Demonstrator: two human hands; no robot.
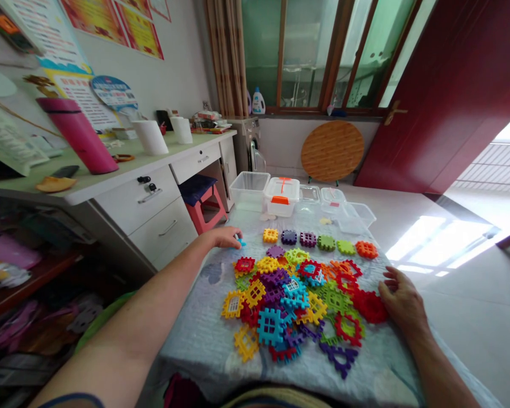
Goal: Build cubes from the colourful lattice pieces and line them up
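Observation:
My left hand (pixel 228 237) is at the left end of a row of building blocks, its fingers closed on a light-blue building block (pixel 242 242) at the table surface. That row runs right from a yellow block (pixel 271 236) through a dark blue block (pixel 289 237), a purple block (pixel 308 239) and green ones to an orange block (pixel 366 249). Below it spreads a mixed pile of flat notched pieces, among them a blue window piece (pixel 270 326) and a purple triangle (pixel 340 358). My right hand (pixel 403 297) rests open beside a red piece (pixel 370 306) at the pile's right edge.
Along the table's far edge stand a clear bin (pixel 250 190), a lidded box with orange clips (pixel 282 196) and more clear containers (pixel 355 218). A desk (pixel 153 170) and a pink stool (pixel 204 203) are on the left. The cloth-covered table (pixel 195 331) ends near my right arm.

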